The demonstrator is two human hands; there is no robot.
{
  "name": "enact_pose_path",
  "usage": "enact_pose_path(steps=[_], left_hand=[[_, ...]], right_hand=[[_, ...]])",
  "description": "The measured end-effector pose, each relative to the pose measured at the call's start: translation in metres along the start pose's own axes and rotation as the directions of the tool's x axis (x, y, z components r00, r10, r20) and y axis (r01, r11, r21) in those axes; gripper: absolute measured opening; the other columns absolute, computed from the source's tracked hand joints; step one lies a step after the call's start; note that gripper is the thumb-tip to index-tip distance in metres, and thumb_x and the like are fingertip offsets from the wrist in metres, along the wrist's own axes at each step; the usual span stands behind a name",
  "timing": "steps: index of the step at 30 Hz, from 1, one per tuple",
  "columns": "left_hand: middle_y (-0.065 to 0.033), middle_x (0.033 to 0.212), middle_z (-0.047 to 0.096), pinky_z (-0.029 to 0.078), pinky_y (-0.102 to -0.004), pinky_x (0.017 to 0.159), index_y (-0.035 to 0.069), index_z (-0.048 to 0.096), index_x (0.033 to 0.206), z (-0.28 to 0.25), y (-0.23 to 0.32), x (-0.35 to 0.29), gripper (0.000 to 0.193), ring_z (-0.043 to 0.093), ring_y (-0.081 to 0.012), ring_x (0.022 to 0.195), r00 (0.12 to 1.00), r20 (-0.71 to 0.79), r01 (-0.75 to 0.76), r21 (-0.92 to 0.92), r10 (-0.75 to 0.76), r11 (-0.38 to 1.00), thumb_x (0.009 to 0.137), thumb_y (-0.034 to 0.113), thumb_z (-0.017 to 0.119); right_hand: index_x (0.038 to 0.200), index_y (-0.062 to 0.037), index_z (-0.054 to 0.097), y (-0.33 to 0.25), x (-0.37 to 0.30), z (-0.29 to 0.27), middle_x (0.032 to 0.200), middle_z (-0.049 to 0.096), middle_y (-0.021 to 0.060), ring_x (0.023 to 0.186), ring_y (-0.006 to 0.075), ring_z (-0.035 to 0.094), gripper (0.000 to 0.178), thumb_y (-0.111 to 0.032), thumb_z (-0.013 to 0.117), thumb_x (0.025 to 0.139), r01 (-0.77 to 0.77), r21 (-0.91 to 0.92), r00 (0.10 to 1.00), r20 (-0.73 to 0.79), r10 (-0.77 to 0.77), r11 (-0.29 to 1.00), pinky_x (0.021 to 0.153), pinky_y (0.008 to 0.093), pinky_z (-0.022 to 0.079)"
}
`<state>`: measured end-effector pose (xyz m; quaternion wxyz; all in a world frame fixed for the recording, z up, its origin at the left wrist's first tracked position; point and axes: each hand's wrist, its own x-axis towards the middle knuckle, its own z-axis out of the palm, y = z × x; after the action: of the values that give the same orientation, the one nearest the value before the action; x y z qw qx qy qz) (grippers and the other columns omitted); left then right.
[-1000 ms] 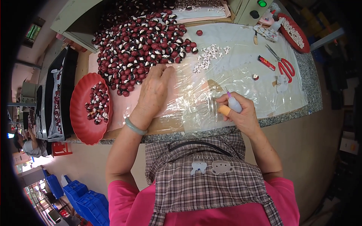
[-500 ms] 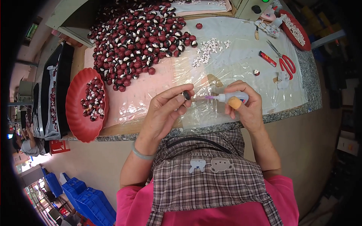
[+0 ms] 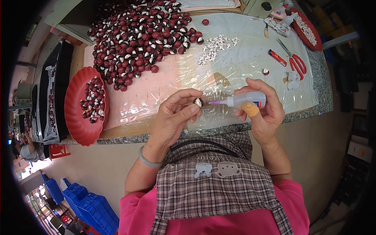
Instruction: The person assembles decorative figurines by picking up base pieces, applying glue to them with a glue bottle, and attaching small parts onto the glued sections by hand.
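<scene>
Between the thumb and fingers of my left hand (image 3: 177,113) is a small dark round piece (image 3: 198,102) with a white patch facing right. My right hand (image 3: 265,113) grips a clear glue bottle (image 3: 247,100), its thumb wrapped in a tan covering. The bottle lies almost level, and its thin purple nozzle (image 3: 214,102) points left, a short gap from the round piece. Beyond my hands lies a cluster of small white pieces (image 3: 213,50). A large heap of dark red, black and white balls (image 3: 137,43) covers the far left of the table.
A red scalloped dish (image 3: 74,113) with several finished-looking balls stands at the left. Red-handled scissors (image 3: 298,64), a red tube (image 3: 277,57) and one loose ball (image 3: 266,72) lie to the right. Another red dish (image 3: 318,41) holds white pieces at the far right corner.
The round piece has turned in my left fingers, so its white patch now shows. My right hand and the bottle have shifted slightly, with the bottle seen more side-on.
</scene>
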<state>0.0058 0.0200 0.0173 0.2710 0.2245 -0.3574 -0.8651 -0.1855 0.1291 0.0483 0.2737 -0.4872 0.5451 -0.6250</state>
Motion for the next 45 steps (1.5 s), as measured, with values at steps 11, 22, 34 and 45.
enact_pose_path(steps=[11,22,34,45], left_hand=[[-0.0047,0.085,0.061,0.042,-0.0209,0.064,-0.002,0.061,0.116,-0.003,-0.005,0.000,0.028,0.052,-0.0084,0.073,0.998,0.005,0.059,0.031,-0.059,0.998,0.089,0.006,0.063],[-0.0049,0.086,0.062,0.044,-0.0208,0.065,-0.002,0.062,0.115,-0.005,-0.006,0.001,0.028,0.055,-0.0085,0.075,0.997,0.012,0.075,0.026,-0.075,0.997,0.089,0.007,0.063],[-0.0052,0.090,0.062,0.042,-0.0206,0.062,-0.003,0.060,0.117,-0.010,-0.006,0.000,0.029,0.055,-0.0092,0.076,0.996,-0.049,0.074,0.117,-0.068,0.990,0.089,0.005,0.061],[-0.0080,0.096,0.063,0.045,-0.0203,0.066,-0.003,0.059,0.117,-0.017,-0.009,0.007,0.032,0.056,-0.0113,0.078,0.993,-0.116,0.039,0.068,-0.031,0.997,0.086,0.005,0.065]], right_hand=[[0.126,0.0044,0.048,0.000,-0.002,-0.001,0.095,0.066,0.0177,0.061,0.0115,0.060,0.042,-0.015,0.061,0.090,0.112,-0.234,0.993,0.051,-0.103,0.966,0.050,0.0197,0.047],[0.126,0.0033,0.049,-0.003,0.000,-0.001,0.094,0.067,0.0169,0.062,0.0110,0.062,0.043,-0.018,0.062,0.090,0.118,-0.312,0.992,0.085,-0.096,0.943,0.050,0.0192,0.048],[0.112,0.0011,0.059,0.007,0.003,-0.006,0.097,0.067,0.0136,0.082,0.0220,0.068,0.042,-0.012,0.076,0.075,0.190,-0.298,0.982,0.049,-0.184,0.935,0.068,0.0298,0.054],[0.112,-0.0008,0.046,0.035,0.020,-0.013,0.103,0.056,0.0100,0.084,0.0171,0.064,0.038,-0.003,0.069,0.082,-0.343,0.474,0.936,0.099,0.338,0.811,0.074,0.0272,0.054]])
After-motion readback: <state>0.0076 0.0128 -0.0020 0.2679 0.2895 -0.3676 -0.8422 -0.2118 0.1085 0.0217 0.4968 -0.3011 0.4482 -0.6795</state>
